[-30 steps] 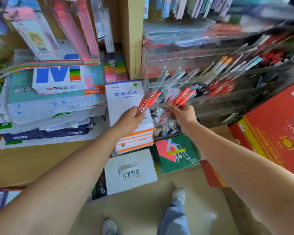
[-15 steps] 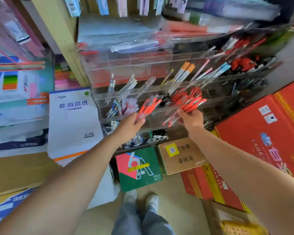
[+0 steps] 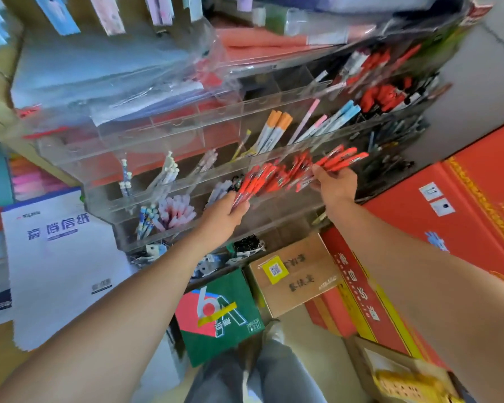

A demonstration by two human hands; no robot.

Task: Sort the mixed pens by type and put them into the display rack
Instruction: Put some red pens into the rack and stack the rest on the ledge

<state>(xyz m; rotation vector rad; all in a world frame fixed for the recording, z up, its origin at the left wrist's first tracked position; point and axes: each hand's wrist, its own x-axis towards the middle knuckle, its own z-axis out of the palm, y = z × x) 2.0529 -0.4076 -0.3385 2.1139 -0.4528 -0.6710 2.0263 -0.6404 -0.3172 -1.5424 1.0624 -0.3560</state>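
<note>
Right hand [image 3: 336, 186] raised, left hand [image 3: 223, 218] steady, fingers [image 3: 240, 205] gripping red pens [image 3: 258, 181]

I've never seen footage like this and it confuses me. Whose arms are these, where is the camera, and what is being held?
No machine here: these are a person's bare arms, filmed by a wide-angle camera on their head looking down, so their legs show below. The left hand grips a bunch of red pens; the right hand grips a second bunch. Both reach a clear display rack holding other sorts, such as orange-capped pens. A brown box sits on the floor beneath.
</note>
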